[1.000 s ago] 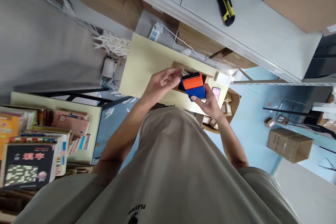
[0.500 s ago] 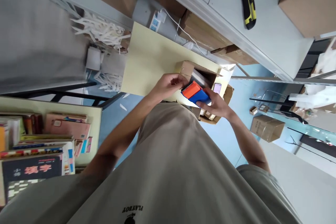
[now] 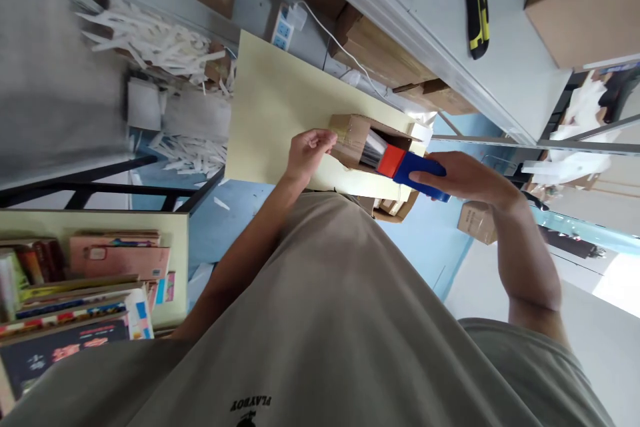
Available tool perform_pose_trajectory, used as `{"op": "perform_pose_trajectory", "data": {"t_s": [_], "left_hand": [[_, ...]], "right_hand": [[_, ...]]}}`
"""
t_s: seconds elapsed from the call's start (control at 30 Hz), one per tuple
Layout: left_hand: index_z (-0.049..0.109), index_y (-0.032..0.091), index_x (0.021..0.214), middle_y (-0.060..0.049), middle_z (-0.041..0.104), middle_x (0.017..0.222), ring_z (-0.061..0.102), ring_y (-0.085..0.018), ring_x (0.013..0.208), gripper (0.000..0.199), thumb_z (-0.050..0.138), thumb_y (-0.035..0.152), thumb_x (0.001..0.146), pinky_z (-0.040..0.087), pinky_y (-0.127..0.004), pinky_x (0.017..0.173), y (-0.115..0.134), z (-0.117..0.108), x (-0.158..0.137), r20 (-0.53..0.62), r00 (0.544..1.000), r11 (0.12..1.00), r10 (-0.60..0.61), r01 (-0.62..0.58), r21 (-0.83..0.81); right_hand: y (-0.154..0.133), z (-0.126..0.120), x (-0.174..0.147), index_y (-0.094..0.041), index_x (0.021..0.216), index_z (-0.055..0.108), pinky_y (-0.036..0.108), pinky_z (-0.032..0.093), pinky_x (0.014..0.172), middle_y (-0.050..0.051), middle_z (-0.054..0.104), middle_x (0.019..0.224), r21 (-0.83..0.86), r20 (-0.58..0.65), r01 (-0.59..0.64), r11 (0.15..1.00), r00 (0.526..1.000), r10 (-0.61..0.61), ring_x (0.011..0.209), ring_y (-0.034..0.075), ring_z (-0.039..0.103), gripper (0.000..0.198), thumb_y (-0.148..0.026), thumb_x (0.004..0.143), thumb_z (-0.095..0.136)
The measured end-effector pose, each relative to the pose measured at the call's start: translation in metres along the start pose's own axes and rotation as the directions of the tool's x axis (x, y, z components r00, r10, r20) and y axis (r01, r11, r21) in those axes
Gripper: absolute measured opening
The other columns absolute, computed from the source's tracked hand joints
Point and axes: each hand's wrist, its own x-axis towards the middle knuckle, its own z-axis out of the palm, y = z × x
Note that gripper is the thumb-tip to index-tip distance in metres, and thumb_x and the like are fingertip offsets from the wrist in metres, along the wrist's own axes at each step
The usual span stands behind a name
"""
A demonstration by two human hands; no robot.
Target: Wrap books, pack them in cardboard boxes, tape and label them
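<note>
One open box toward the table's right edge; one tape dispenser, blue body, orange front. Right hand clamped on dispenser; left hand fingertips together, beside box.

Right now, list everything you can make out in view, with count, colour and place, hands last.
Tape dispenser: 1, blue and orange, in the right hand
Open box: 1, brown, on the table
Shiny strip: 1, silvery grey, at the open box; tape or contents, unclear
Table: 1, pale yellow, ahead
Knife: 1, black and yellow, on the worktop
Worktop: 1, greyish white, upper right
Power strip: 1, white and blue, beyond the table
Paper strips: many, white, left
Books: several, mixed colours, lower left
Other boxes: several, brown, around
Shirt: 1, grey-green, bottom
Left hand: 1, bare, beside the open box
Right hand: 1, bare, fingers around the tape dispenser
</note>
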Motion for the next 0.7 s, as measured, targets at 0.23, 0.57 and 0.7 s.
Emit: {"op": "perform_pose_trajectory", "data": {"t_s": [0.23,0.57,0.7], "left_hand": [[0.074,0.022,0.080,0.001,0.068,0.073,0.060,-0.011,0.065,0.041,0.101,0.050,0.093,0.054,-0.027,0.066,-0.047,-0.003,0.042,-0.068,0.989,0.989,-0.133,0.128,-0.073],[0.079,0.021,0.084,0.001,0.074,0.074,0.064,-0.013,0.069,0.022,0.094,0.031,0.096,0.053,-0.027,0.067,-0.091,0.012,0.057,-0.158,0.955,0.968,-0.250,0.244,-0.057],[0.078,0.017,0.093,-0.001,0.081,0.086,0.070,-0.013,0.081,0.021,0.087,0.031,0.106,0.056,-0.027,0.081,-0.096,0.020,0.059,-0.148,0.963,0.972,-0.226,0.233,0.035]], "right_hand": [[-0.010,0.008,0.051,-0.027,0.071,0.068,0.041,0.053,0.072,0.001,0.056,0.054,-0.096,-0.161,0.045,0.994,0.985,-0.061,0.064,0.023,0.066,0.069,-0.091,0.091,0.085],[-0.032,0.016,0.086,-0.024,0.081,0.071,0.045,0.054,0.085,0.008,0.065,0.067,-0.263,-0.080,-0.144,0.954,0.989,0.127,0.086,0.034,0.076,0.062,-0.083,0.095,0.083],[-0.053,0.014,0.080,-0.020,0.095,0.077,0.043,0.053,0.082,0.015,0.078,0.084,-0.411,-0.030,-0.251,0.876,0.965,0.262,0.091,0.035,0.077,0.061,-0.080,0.104,0.068]]}}
